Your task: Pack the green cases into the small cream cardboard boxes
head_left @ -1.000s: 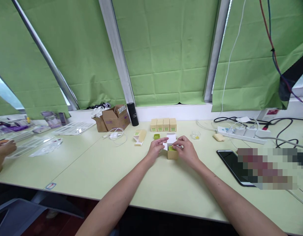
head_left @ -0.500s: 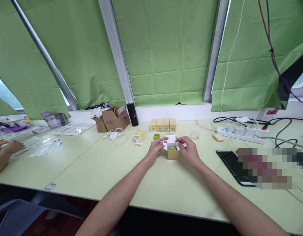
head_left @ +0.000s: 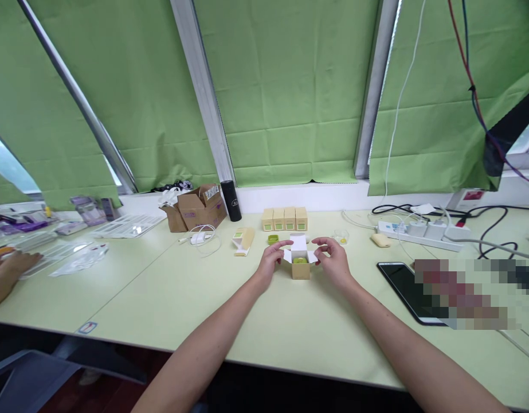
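A small tan cardboard box (head_left: 301,272) stands upright on the table with its white lid (head_left: 298,241) raised and its side flaps spread. Inside it sits a round yellow-green object (head_left: 300,260). At the box's left flap is my left hand (head_left: 270,265), fingers stretched out and apart; it may be touching the flap. My right hand (head_left: 334,263) is by the right flap, fingers bent but parted, with nothing visible in them. Just behind the box lies a small green square piece (head_left: 273,238). Farther back, several closed tan boxes (head_left: 285,219) stand in a row.
A flattened tan carton (head_left: 244,241) and a white charger (head_left: 199,237) lie to the left, before a brown cardboard box (head_left: 202,207) and a black bottle (head_left: 231,201). At right are a clear dish (head_left: 341,236), power strip (head_left: 419,235) and phone (head_left: 404,289). A co-worker's hand (head_left: 21,263) is far left.
My right hand has come out of the box and moved right, uncovering the yellow-green object and the right flap. My left hand stays almost still. The co-worker's hand has shifted right.
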`<state>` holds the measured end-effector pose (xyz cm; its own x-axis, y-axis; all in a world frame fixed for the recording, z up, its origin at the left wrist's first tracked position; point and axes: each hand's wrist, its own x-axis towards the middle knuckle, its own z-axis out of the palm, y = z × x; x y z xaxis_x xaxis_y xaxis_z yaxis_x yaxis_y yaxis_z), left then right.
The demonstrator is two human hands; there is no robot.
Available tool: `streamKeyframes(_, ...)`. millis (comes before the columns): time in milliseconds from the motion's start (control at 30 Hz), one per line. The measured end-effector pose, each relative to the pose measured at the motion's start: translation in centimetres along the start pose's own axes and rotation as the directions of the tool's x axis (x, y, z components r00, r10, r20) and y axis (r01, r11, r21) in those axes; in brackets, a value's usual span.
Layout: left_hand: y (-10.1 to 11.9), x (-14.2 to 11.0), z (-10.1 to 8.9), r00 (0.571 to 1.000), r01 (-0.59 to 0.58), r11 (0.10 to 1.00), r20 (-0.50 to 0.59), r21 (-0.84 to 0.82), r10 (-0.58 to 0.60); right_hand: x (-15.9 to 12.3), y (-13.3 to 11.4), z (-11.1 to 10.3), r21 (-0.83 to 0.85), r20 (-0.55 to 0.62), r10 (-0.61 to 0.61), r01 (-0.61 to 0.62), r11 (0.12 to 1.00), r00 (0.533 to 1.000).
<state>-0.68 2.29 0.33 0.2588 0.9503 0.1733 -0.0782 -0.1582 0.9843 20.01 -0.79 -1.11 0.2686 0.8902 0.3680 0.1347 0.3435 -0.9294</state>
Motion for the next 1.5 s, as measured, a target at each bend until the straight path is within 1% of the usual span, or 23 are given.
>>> streamKeyframes(167, 0.2, -0.2, 0.2, 1.0, 0.026, 1.0, 0.005, -0.011, -0.026, 0.1, 0.4, 0.0, 0.01, -0.006, 0.015, -0.015, 1.0, 1.0)
streamKeyframes(300, 0.5, -0.5, 0.4, 1.0, 0.017, 1.0, 0.015, -0.001, -0.017, 0.2, 0.8, -0.1, 0.011, -0.022, 0.022, -0.022, 1.0, 1.0)
streamKeyframes(400, 0.8, -0.7, 0.7, 1.0, 0.011, 1.0, 0.03, 0.004, -0.011, 0.3, 0.8, -0.1, 0.005, -0.014, 0.05, -0.05, 0.999, 0.999)
streamKeyframes(567, 1.2, -1.1, 1.1, 0.998, 0.015, 1.0, 0.056, -0.018, -0.013, 0.1, 0.3, 0.1, 0.022, 0.004, 0.116, -0.116, 0.993, 0.993)
streamKeyframes(733, 1.1, -1.2, 1.3, 0.998, 0.018, 1.0, 0.066, 0.005, -0.018, -0.3, -0.7, 0.5, 0.062, 0.031, 0.209, -0.211, 0.976, 0.977)
streamKeyframes(867, 1.0, -1.3, 1.4, 0.997, 0.023, 1.0, 0.073, 0.001, -0.023, -0.6, -1.3, 0.6, 0.097, 0.043, 0.244, -0.247, 0.964, 0.969)
streamKeyframes(1033, 1.0, -1.3, 1.4, 0.997, 0.024, 0.999, 0.08, -0.03, -0.021, -0.6, -1.5, 0.6, 0.121, 0.044, 0.259, -0.262, 0.957, 0.965)
streamKeyframes(1200, 0.2, -1.0, 1.3, 0.994, 0.021, 0.998, 0.108, -0.054, -0.015, -0.7, -1.4, 0.7, 0.135, 0.051, 0.258, -0.263, 0.955, 0.965)
streamKeyframes(1333, -0.5, -0.8, 1.3, 0.994, -0.003, 1.0, 0.111, -0.028, 0.006, -0.8, -1.3, 0.7, 0.15, 0.075, 0.261, -0.269, 0.951, 0.962)
streamKeyframes(1500, -0.5, -0.8, 1.3, 0.993, -0.013, 1.0, 0.118, -0.011, 0.014, -0.8, -1.4, 0.8, 0.163, 0.083, 0.268, -0.279, 0.947, 0.96)
